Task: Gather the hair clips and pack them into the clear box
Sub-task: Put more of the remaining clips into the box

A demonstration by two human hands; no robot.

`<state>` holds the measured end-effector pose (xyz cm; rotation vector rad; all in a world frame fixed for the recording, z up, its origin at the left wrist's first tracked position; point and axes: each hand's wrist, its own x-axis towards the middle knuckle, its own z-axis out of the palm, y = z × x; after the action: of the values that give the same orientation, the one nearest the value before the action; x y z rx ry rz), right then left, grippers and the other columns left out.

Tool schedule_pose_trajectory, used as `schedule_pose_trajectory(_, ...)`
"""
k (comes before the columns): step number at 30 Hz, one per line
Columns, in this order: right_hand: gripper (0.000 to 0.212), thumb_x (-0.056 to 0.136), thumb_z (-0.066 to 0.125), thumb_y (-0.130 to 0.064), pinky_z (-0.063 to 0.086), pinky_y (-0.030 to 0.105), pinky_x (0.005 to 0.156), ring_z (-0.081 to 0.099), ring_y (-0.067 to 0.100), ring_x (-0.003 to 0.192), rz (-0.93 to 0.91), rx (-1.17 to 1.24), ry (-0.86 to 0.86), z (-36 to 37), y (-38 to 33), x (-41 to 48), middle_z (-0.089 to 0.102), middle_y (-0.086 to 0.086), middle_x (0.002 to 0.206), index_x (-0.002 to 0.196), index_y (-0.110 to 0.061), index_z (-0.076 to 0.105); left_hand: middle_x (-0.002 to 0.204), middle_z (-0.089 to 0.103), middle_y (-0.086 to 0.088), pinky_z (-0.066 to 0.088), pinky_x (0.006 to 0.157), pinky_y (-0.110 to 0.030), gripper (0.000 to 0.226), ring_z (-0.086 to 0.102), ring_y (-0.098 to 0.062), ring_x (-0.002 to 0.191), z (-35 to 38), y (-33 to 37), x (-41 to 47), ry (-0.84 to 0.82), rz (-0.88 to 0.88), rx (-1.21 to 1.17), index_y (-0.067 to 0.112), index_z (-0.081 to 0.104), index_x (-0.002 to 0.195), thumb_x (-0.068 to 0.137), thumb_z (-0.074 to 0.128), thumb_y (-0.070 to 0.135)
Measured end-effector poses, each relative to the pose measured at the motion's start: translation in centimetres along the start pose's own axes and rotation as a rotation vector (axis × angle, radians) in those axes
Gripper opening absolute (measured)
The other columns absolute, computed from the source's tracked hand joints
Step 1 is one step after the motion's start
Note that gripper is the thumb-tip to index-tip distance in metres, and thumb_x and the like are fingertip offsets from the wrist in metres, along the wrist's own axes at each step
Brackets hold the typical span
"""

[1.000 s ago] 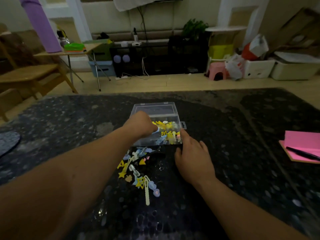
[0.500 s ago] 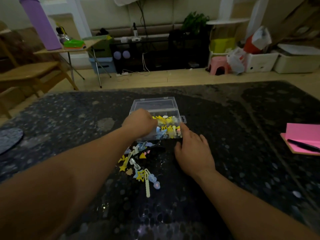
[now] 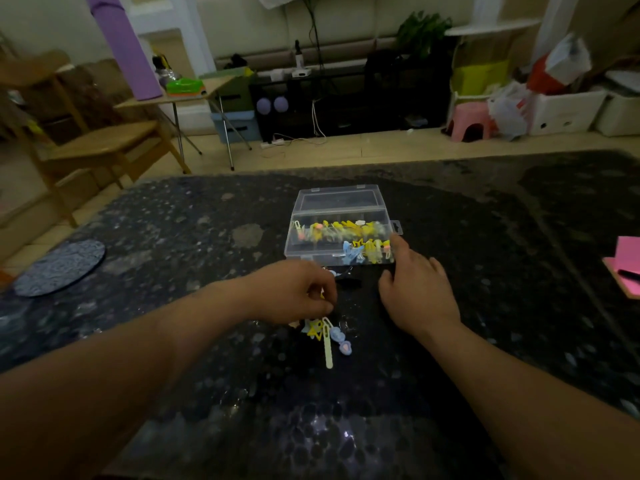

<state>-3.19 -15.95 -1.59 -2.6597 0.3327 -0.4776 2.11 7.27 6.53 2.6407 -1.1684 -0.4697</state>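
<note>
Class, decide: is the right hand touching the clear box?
Touching. The head view shows the right hand, index fingertip against the box at its near right corner.

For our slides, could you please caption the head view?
Left hand grips loose hair clips while right hand touches the clear box.

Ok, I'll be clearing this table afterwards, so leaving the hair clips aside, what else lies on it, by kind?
clear box: 1
pink notepad: 1
dark pen: 1, lying on the notepad
round grey mat: 1
Total: 4
</note>
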Motion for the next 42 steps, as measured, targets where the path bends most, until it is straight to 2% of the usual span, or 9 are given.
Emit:
schedule_pose_trajectory(6, 0.069, 0.103, 0.054, -0.031, 0.031, 0.049, 0.127, 0.059, 0.021, 0.132, -0.009, -0.006, 0.014, -0.2, -0.1, -0.2, 0.066, 0.004, 0.139, 0.164, -0.027, 0.022, 0.107, 0.061, 0.018, 0.052, 0.093, -0.033, 0.034, 0.058, -0.002, 0.098, 0.2, 1.2, 0.1, -0.126, 0.086, 0.109, 0.041, 0.067, 0.111, 0.087, 0.071, 0.064)
schedule_pose_trajectory(15, 0.07, 0.102, 0.053, -0.03, 0.031, 0.048, 0.127, 0.058, 0.02, 0.133, -0.021, 0.006, 0.023, 0.1, 0.2, -0.1, 0.065, 0.003, 0.141, 0.164, -0.028, 0.023, 0.101, 0.056, 0.014, 0.049, 0.091, -0.042, 0.018, 0.056, -0.009, 0.095, -0.5, 2.7, 1.4, -0.242, 0.211, 0.263, 0.037, 0.065, 0.1, 0.094, 0.068, 0.053)
schedule_pose_trajectory(18, 0.071, 0.1, 0.054, -0.03, 0.031, 0.047, 0.127, 0.058, 0.02, 0.134, -0.023, 0.007, 0.023, 0.2, 0.3, 0.0, 0.064, 0.004, 0.142, 0.165, -0.027, 0.024, 0.097, 0.063, 0.01, 0.057, 0.081, -0.04, 0.024, 0.062, -0.01, 0.088, -1.5, 2.9, 1.8, -0.167, 0.111, 0.012, 0.031, 0.065, 0.097, 0.094, 0.068, 0.055)
schedule_pose_trajectory(21, 0.071, 0.101, 0.054, -0.03, 0.03, 0.047, 0.127, 0.057, 0.019, 0.135, -0.019, 0.008, 0.018, 0.2, 0.3, 0.0, 0.063, 0.003, 0.143, 0.165, -0.027, 0.023, 0.092, 0.068, 0.005, 0.054, 0.072, -0.027, 0.032, 0.064, -0.009, 0.081, -3.0, 2.3, 3.2, 0.107, -0.073, -0.193, 0.023, 0.067, 0.094, 0.094, 0.069, 0.056)
schedule_pose_trajectory(25, 0.071, 0.101, 0.053, -0.031, 0.03, 0.046, 0.128, 0.058, 0.018, 0.132, -0.025, 0.004, 0.024, 0.3, 0.4, 0.1, 0.064, 0.002, 0.141, 0.164, -0.029, 0.021, 0.094, 0.076, -0.011, 0.058, 0.076, -0.036, 0.025, 0.07, -0.024, 0.084, -4.2, -0.7, 6.3, 0.377, -0.378, -0.424, 0.011, 0.072, 0.092, 0.096, 0.076, 0.035)
schedule_pose_trajectory(29, 0.071, 0.101, 0.053, -0.032, 0.03, 0.046, 0.128, 0.058, 0.018, 0.132, -0.022, 0.009, 0.027, 0.5, 0.5, 0.1, 0.064, 0.001, 0.141, 0.164, -0.03, 0.021, 0.085, 0.074, -0.017, 0.058, 0.072, -0.036, 0.027, 0.061, -0.021, 0.072, -3.9, -2.5, 8.8, 0.336, -0.499, -0.437, 0.0, 0.075, 0.088, 0.094, 0.078, 0.026)
schedule_pose_trajectory(34, 0.072, 0.101, 0.053, -0.034, 0.029, 0.045, 0.128, 0.057, 0.017, 0.134, -0.011, 0.0, 0.029, 0.6, 0.5, 0.2, 0.062, 0.0, 0.144, 0.165, -0.031, 0.02, 0.084, 0.067, -0.011, 0.052, 0.073, -0.037, 0.02, 0.061, -0.025, 0.078, -3.2, -1.8, 10.5, 0.295, -0.49, -0.233, 0.01, 0.069, 0.083, 0.092, 0.075, 0.026)
schedule_pose_trajectory(38, 0.072, 0.1, 0.053, -0.033, 0.028, 0.045, 0.127, 0.058, 0.018, 0.133, -0.008, 0.0, 0.024, 0.5, 0.4, 0.2, 0.064, 0.0, 0.141, 0.164, -0.03, 0.021, 0.076, 0.071, -0.015, 0.06, 0.072, -0.043, 0.029, 0.067, -0.028, 0.076, -2.9, -1.2, 10.9, 0.241, -0.495, -0.191, -0.002, 0.077, 0.087, 0.089, 0.077, 0.027)
schedule_pose_trajectory(42, 0.071, 0.1, 0.053, -0.033, 0.03, 0.046, 0.127, 0.058, 0.019, 0.132, -0.019, -0.005, 0.028, 0.6, 0.5, 0.2, 0.064, 0.001, 0.139, 0.164, -0.029, 0.023, 0.102, 0.073, -0.021, 0.059, 0.084, -0.047, 0.034, 0.069, -0.034, 0.094, -3.4, -0.9, 10.2, 0.196, -0.453, -0.136, -0.005, 0.075, 0.101, 0.096, 0.07, 0.028)
